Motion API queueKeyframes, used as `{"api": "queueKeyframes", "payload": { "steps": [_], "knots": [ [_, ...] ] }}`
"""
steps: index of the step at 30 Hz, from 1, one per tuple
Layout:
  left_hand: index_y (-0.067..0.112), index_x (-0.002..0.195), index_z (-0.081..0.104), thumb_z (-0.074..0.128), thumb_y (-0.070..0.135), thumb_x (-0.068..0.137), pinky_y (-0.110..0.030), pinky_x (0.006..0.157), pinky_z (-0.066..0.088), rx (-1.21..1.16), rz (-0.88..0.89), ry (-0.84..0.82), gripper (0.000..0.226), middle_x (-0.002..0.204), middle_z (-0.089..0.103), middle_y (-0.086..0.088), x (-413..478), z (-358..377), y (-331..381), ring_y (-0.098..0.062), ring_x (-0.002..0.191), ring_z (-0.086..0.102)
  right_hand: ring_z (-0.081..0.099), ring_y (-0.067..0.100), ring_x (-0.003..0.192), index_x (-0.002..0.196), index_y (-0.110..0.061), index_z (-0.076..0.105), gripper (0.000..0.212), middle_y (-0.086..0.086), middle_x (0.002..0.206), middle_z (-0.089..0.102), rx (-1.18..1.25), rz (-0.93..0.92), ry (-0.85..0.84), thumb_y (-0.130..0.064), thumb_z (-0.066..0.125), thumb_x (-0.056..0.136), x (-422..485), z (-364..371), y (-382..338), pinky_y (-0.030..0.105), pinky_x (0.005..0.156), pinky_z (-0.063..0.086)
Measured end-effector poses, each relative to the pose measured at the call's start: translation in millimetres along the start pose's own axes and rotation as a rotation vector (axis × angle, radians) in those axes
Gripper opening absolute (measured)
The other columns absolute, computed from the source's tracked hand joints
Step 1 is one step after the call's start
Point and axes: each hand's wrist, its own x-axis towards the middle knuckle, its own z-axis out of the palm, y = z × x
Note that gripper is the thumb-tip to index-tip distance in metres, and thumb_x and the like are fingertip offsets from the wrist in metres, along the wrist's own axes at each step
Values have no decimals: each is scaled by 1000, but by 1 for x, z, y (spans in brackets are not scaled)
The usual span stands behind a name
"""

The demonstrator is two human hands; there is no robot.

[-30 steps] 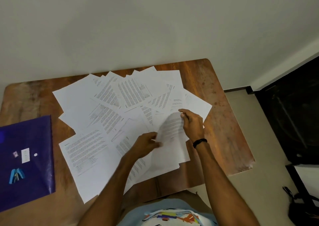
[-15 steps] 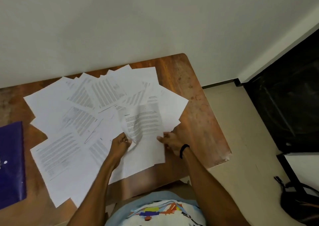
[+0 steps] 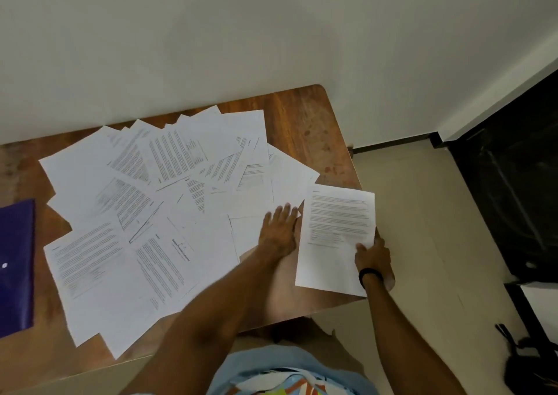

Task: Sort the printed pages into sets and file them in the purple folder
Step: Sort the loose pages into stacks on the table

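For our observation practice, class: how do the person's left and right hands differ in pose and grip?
The left hand lies flat, fingers straight, on the scattered pages; the right hand pinches one separate page by its edge. The right hand's wrist bears a black band; the left hand's is bare. Both touch printed paper.

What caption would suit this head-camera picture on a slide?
One printed page held aside in the right hand, the left hand flat on the scattered pages; purple folder lies far left.

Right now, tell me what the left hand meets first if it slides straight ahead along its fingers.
The left hand likely meets the spread printed pages lying directly ahead of it.
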Motion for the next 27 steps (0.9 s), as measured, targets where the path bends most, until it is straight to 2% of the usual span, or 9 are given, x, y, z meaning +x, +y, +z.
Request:
{"api": "queueKeyframes", "payload": {
  "steps": [2, 4, 6, 7, 9, 13, 23, 25, 27],
  "knots": [
    [19, 159, 2, 31, 42, 102, -55, 123, 6, 85, 1, -42, 68, 167, 0, -8, 6, 6, 4, -31, 154, 2, 51, 40, 116, 139, -10, 41, 55, 22, 130, 51, -149, -2, 84, -24, 67, 92, 1, 1, -2, 54, 92, 47],
    [20, 159, 0, 25, 43, 104, -56, 122, 5, 136, 2, -46, 65, 167, -3, -7, 5, 12, 0, -31, 154, 0, 42, 41, 128, 146, -10, 33, 66, 24, 141, 42, -164, -177, 125, -21, 68, 91, -5, 11, -9, 58, 103, 42],
    [22, 159, -1, 20, 41, 104, -56, 123, 4, 126, -27, -49, 62, 167, -5, -4, -1, 17, -11, -28, 154, -3, 30, 42, 142, 154, -15, 25, 76, 22, 155, 29, -274, -377, 35, -32, 66, 93, -14, 28, -16, 59, 116, 29],
    [23, 159, -2, 19, 41, 105, -55, 123, 4, 115, -50, -47, 61, 167, -8, -2, -4, 19, -18, -27, 154, -6, 20, 42, 147, 157, -19, 21, 80, 19, 162, 20, -357, -443, -49, -42, 63, 94, -18, 37, -18, 60, 120, 15],
    [24, 159, -4, 17, 43, 105, -55, 123, 3, 99, -98, -42, 61, 166, -12, 0, -15, 21, -32, -26, 153, -10, -4, 42, 152, 160, -29, 6, 88, 11, 167, -5, -493, -489, -219, -59, 55, 93, -24, 53, -18, 60, 116, -8],
    [18, 159, 2, 25, 43, 104, -55, 123, 4, 93, -167, -40, 65, 166, -11, -5, -30, 19, -58, -30, 153, -8, -26, 38, 148, 154, -38, -18, 97, 4, 161, -32, -617, -542, -351, -72, 47, 89, -29, 62, -1, 70, 115, -11],
    [13, 158, 9, 34, 45, 103, -51, 124, 2, 31, -289, -24, 68, 167, -9, -7, -50, 17, -78, -30, 153, -6, -21, 38, 150, 157, -39, -7, 97, 3, 163, -24, -630, -567, -353, -70, 54, 87, -31, 60, -5, 67, 113, -16],
    [12, 158, 8, 35, 43, 102, -49, 124, 2, 2, -305, -34, 70, 166, -9, -8, -52, 14, -76, -29, 153, -6, -8, 39, 152, 158, -33, 14, 90, 9, 167, -5, -618, -533, -304, -65, 58, 87, -35, 65, -13, 64, 113, -15],
    [10, 157, 12, 41, 40, 100, -47, 124, 5, -34, -315, -22, 71, 167, -2, -10, -52, 11, -74, -29, 154, 1, 17, 40, 149, 145, -23, 44, 68, 15, 159, 29, -529, -539, -204, -52, 64, 87, -44, 70, -31, 64, 118, 0]
  ]
}}
